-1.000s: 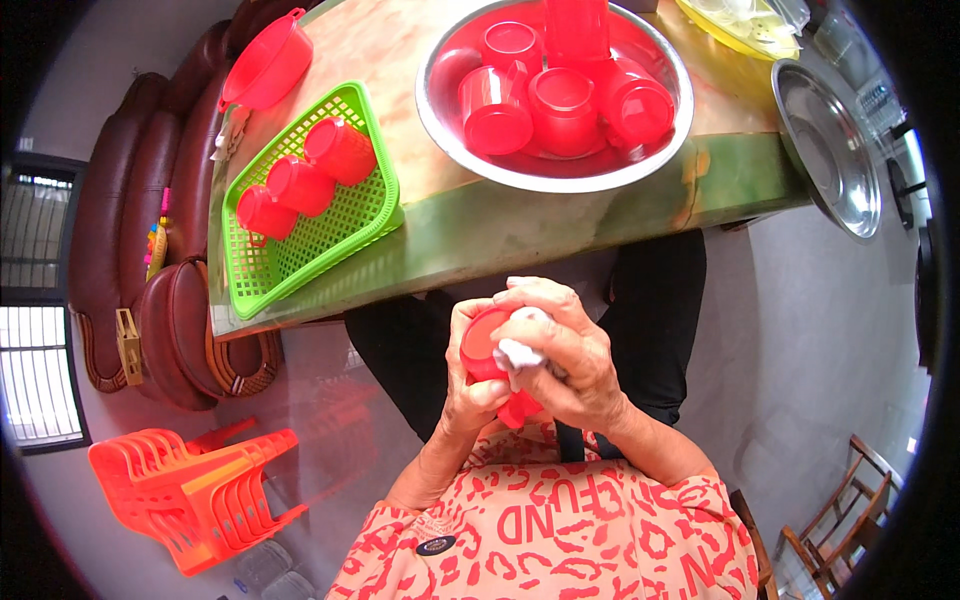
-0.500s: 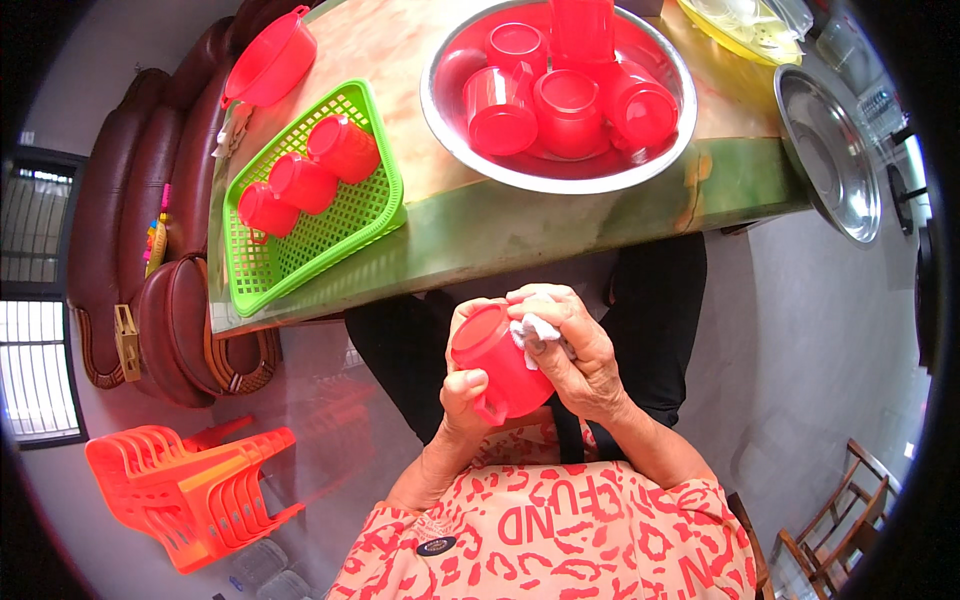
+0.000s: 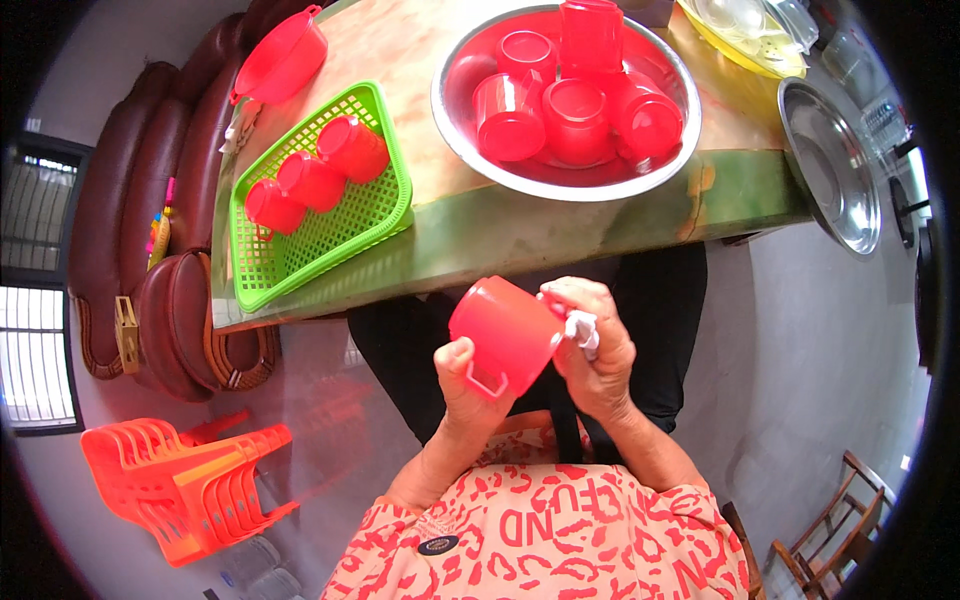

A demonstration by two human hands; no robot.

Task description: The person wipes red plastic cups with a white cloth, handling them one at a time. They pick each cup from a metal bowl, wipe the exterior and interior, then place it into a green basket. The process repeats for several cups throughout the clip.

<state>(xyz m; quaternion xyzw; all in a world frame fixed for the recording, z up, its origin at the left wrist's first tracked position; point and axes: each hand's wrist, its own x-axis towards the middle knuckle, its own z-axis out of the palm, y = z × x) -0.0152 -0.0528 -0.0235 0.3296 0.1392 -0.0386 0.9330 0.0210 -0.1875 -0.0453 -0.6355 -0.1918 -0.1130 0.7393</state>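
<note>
A red plastic mug (image 3: 505, 335) is tilted over my lap, in front of the table edge. My left hand (image 3: 468, 408) is closed on it, with the thumb beside the handle. Bunched in the fingers of my right hand (image 3: 602, 368) is a small white cloth (image 3: 582, 334), held at the mug's right end. Three similar red mugs (image 3: 312, 180) lie in a row in a green plastic basket (image 3: 240, 235) on the table. Several more red mugs (image 3: 577, 118) are in a large metal basin (image 3: 570, 190) to the basket's right.
The marbled table (image 3: 500, 230) spans the view ahead. A red plastic bowl (image 3: 282, 62) sits at its far left, a yellow basin (image 3: 745, 55) at its far right. A metal bowl (image 3: 835, 165) leans by the right edge. Stacked orange chairs (image 3: 190, 485) stand lower left, beyond them a brown sofa (image 3: 110, 190).
The mug has been turned, so its side now faces up and its end points toward my right hand. My right hand with the cloth has shifted slightly right, to the mug's rim.
</note>
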